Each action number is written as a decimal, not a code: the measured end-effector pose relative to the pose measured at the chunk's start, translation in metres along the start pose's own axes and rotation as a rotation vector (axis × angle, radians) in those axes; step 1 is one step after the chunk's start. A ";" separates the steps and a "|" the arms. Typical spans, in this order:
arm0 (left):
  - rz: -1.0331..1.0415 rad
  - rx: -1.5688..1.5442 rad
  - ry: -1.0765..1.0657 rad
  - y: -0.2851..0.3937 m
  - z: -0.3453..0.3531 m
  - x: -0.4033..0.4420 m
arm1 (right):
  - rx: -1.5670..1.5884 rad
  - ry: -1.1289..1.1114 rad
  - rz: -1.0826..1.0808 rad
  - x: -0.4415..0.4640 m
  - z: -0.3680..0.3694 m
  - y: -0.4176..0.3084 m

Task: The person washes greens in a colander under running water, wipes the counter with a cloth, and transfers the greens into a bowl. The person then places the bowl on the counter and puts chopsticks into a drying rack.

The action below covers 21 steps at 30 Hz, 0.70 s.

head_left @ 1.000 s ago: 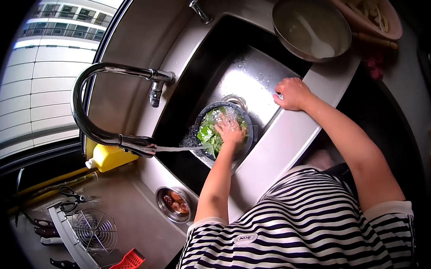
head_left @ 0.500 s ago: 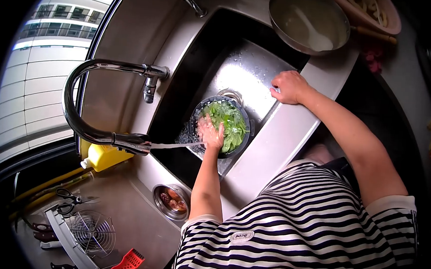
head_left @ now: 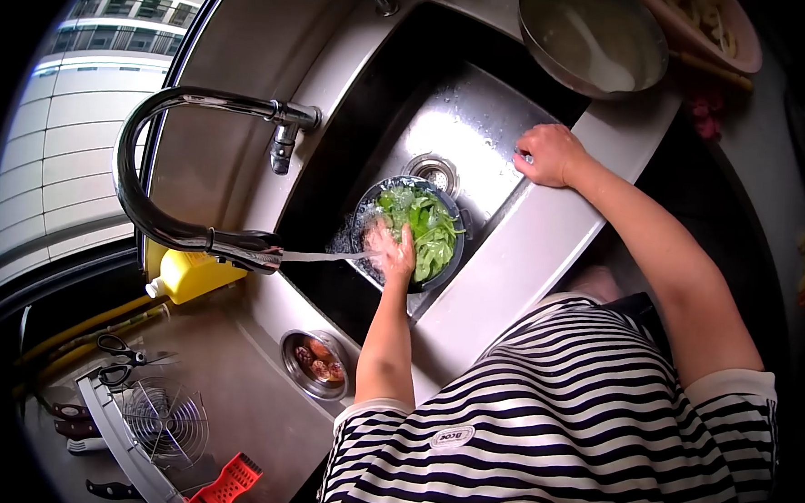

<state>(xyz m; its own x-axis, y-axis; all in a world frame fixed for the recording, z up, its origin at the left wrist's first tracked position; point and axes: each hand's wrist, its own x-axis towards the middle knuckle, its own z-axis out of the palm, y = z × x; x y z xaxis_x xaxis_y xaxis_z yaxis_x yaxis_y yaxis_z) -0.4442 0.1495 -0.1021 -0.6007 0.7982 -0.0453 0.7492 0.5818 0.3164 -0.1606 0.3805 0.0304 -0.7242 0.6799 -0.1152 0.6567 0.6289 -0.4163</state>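
Note:
My left hand [head_left: 393, 251] is open, fingers spread, pressed against leafy greens [head_left: 431, 235] in a round dark basin [head_left: 458, 254]. Water from the faucet [head_left: 248, 249] runs onto that hand and splashes at the basin's left side; the fingertips are blurred by water. The basin stands in the steel sink [head_left: 482, 119], beside the drain [head_left: 434, 171]. My right hand [head_left: 549, 156] rests on the sink's near edge with its fingers curled closed. A small pale bluish spot shows between those fingers, too small to make out.
A metal bowl [head_left: 559, 41] with cloudy liquid and a pale ladle stands at the sink's far right corner, near a pink bowl [head_left: 745, 51]. To the left are a yellow jug [head_left: 196, 277], a small bowl of reddish pieces [head_left: 341, 389], scissors [head_left: 116, 359] and a red grater [head_left: 226, 488].
The drain shows more fully above the basin, and the greens lie differently. My left hand stays in the greens, my right on the edge. The whole view has shifted slightly.

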 end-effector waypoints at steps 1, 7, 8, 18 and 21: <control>-0.027 0.019 0.005 -0.002 -0.003 -0.004 | 0.004 -0.003 0.001 0.000 -0.002 -0.001; -0.158 -0.073 0.096 -0.007 -0.020 -0.016 | 0.016 0.009 -0.003 0.001 -0.002 0.001; -0.187 -0.155 0.071 -0.009 -0.023 -0.017 | 0.021 0.004 0.000 0.000 -0.001 0.002; -0.507 0.066 -0.313 0.070 -0.029 0.019 | 0.011 0.003 0.007 0.000 -0.004 -0.002; -0.384 0.272 -0.338 0.063 -0.021 0.012 | 0.017 0.020 0.006 -0.001 -0.002 -0.003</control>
<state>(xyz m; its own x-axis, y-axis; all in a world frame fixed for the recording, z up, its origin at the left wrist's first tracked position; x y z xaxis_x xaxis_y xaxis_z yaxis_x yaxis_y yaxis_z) -0.4102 0.1922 -0.0629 -0.7549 0.5015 -0.4227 0.5667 0.8232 -0.0355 -0.1614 0.3782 0.0336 -0.7156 0.6913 -0.0998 0.6573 0.6181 -0.4312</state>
